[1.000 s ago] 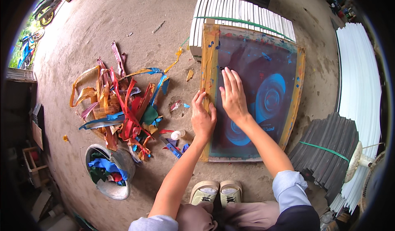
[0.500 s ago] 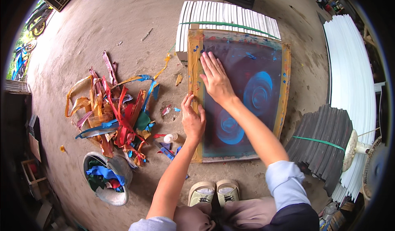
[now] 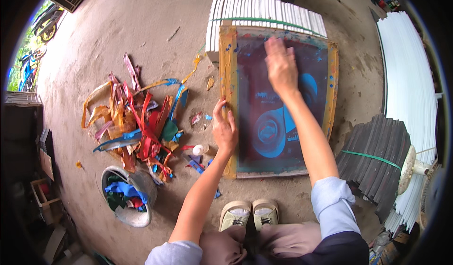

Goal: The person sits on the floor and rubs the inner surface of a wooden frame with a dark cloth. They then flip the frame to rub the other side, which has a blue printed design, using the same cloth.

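A screen printing frame [image 3: 283, 163] stands tilted against a strapped stack of white boards. Its dark mesh bears a blue design with round shapes and lettering, and brown tape lines its sides. My left hand [image 3: 224, 129] grips the frame's taped left edge, fingers curled against it. On the upper part of the mesh my right hand [image 3: 282, 67] lies flat with nothing in it; its fingertips are blurred by motion. The right forearm hides part of the design.
The white board stack [image 3: 269, 15] carries a green strap. Left lie a heap of coloured tape strips [image 3: 141, 128], a small white bottle [image 3: 200, 149] and a bucket with rags [image 3: 141, 217]. Strapped dark strips [image 3: 373, 156], long white sheets [image 3: 410, 76] and a fan [image 3: 410, 170] stand right.
My right hand has moved up and right across the mesh, uncovering its left part. The blue design shows more sharply. My left hand stays at the frame's edge.
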A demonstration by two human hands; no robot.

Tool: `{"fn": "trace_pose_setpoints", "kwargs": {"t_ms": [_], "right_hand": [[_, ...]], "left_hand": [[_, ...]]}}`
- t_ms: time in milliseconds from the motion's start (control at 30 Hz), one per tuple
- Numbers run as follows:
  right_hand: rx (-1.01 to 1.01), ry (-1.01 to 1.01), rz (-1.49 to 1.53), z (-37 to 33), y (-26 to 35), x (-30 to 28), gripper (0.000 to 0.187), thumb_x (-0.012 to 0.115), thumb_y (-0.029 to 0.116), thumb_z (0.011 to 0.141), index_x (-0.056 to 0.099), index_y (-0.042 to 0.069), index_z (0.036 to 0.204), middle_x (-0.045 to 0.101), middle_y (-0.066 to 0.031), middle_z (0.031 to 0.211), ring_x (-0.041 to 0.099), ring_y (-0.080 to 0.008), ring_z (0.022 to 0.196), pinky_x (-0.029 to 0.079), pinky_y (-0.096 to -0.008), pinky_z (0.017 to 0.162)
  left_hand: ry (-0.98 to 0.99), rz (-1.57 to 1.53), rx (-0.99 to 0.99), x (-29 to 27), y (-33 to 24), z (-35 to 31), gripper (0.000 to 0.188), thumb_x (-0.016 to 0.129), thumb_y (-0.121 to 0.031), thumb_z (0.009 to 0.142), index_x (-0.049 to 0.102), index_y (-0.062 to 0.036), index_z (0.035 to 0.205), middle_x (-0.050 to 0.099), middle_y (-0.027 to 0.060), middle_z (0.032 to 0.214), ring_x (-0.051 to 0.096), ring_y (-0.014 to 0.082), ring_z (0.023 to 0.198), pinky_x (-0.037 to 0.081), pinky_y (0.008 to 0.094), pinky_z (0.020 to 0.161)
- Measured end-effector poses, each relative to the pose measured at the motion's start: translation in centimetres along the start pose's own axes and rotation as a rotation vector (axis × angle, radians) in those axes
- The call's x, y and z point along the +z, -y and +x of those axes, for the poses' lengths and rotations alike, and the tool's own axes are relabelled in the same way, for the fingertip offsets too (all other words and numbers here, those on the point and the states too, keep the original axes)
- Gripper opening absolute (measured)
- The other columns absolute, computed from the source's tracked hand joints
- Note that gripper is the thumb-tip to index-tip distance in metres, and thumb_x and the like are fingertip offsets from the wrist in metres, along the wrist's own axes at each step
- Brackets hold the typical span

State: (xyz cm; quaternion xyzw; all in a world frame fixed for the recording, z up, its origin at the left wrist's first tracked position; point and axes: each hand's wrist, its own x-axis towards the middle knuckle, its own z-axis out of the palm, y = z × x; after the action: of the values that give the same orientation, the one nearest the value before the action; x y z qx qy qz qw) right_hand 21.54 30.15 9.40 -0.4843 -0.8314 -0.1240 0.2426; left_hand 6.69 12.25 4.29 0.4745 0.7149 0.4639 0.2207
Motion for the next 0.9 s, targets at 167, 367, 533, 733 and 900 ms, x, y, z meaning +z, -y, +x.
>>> {"fn": "trace_pose_setpoints", "kwargs": {"t_ms": [167, 367, 533, 733, 900], "right_hand": [[0.015, 0.036, 0.341, -4.1, 7.6, 1.3, 0.052, 0.053, 0.015, 0.095, 0.042, 0.001, 0.143, 0.040, -0.0141, 0.150, 0.034, -0.0295, 0.141, 0.025, -0.0495, 0.116], [-0.017, 0.028, 0.127, 1.8, 5.0, 1.9, 0.044, 0.049, 0.022, 0.098, 0.049, 0.007, 0.140, 0.046, -0.0073, 0.147, 0.035, -0.0218, 0.141, 0.024, -0.0456, 0.117], [-0.141, 0.053, 0.146, -1.1, 4.5, 1.7, 0.047, 0.050, 0.022, 0.098, 0.045, 0.010, 0.143, 0.040, -0.0027, 0.152, 0.033, -0.0190, 0.143, 0.024, -0.0446, 0.118], [-0.027, 0.094, 0.235, -1.7, 6.5, 2.2, 0.047, 0.051, 0.026, 0.098, 0.047, 0.010, 0.142, 0.039, -0.0012, 0.152, 0.029, -0.0195, 0.144, 0.021, -0.0428, 0.119], [0.224, 0.025, -0.236, -2.7, -7.9, -1.5, 0.044, 0.043, 0.022, 0.100, 0.046, 0.010, 0.142, 0.040, -0.0058, 0.152, 0.030, -0.0232, 0.144, 0.017, -0.0542, 0.117]], "left_hand": [[-0.016, 0.009, -0.007, -0.2, 0.1, -0.4, 0.039, 0.049, -0.012, 0.097, 0.039, -0.0094, 0.134, 0.052, 0.0181, 0.135, 0.051, 0.0406, 0.124, 0.046, 0.0456, 0.097], [0.003, -0.029, -0.009, 0.0, 0.2, -1.0, 0.036, 0.046, -0.015, 0.099, 0.039, -0.0094, 0.134, 0.053, 0.0207, 0.132, 0.052, 0.0433, 0.120, 0.045, 0.0471, 0.093], [-0.013, 0.013, -0.001, 0.0, 0.3, -0.3, 0.037, 0.049, -0.013, 0.097, 0.040, -0.0096, 0.133, 0.052, 0.0175, 0.136, 0.052, 0.0404, 0.122, 0.047, 0.0455, 0.095], [0.006, -0.073, -0.038, -0.5, 0.6, -0.3, 0.036, 0.049, -0.014, 0.097, 0.040, -0.0090, 0.132, 0.052, 0.0196, 0.136, 0.052, 0.0418, 0.122, 0.046, 0.0466, 0.096], [-0.017, -0.097, 0.036, 0.1, 0.1, -0.4, 0.036, 0.049, -0.013, 0.097, 0.040, -0.0096, 0.131, 0.051, 0.0196, 0.138, 0.054, 0.0432, 0.120, 0.047, 0.0475, 0.095]]}}
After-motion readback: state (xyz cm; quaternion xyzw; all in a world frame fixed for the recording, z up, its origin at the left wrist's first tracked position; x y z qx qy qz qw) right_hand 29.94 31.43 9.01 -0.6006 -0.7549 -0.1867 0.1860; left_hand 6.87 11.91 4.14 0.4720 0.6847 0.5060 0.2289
